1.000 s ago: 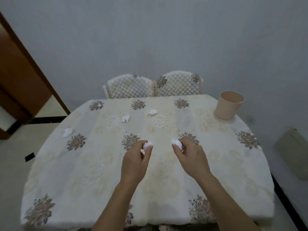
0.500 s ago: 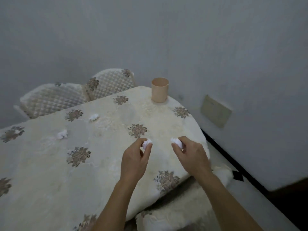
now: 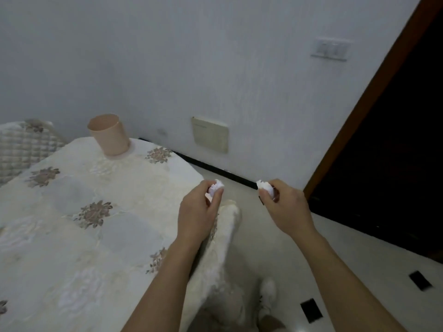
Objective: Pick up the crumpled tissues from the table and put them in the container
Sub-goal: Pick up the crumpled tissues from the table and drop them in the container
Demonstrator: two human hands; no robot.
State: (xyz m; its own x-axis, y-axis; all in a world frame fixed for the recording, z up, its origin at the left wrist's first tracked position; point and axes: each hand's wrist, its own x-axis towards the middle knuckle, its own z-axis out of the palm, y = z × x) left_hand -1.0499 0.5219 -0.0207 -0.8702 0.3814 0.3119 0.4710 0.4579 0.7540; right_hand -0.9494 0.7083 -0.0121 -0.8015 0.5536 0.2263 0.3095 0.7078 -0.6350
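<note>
My left hand [image 3: 200,212] pinches a small white crumpled tissue [image 3: 215,186] at the right edge of the table [image 3: 72,212]. My right hand [image 3: 285,207] holds a second crumpled tissue [image 3: 265,186] out over the floor, past the table's edge. The container is a peach plastic cup [image 3: 109,134] standing upright at the table's far corner, up and to the left of both hands. No loose tissues on the cloth show in this view.
A floral cream tablecloth covers the table and hangs off its right side. A quilted chair back [image 3: 21,144] stands at far left. The grey wall carries a panel [image 3: 211,135] and a switch [image 3: 330,49]. A dark doorway [image 3: 395,152] is at right. A shoe [image 3: 267,293] is on the floor.
The view has swung to the right along the table. The cup now lies up-left, and my hands, each still holding a tissue, are at and beyond the table's right edge.
</note>
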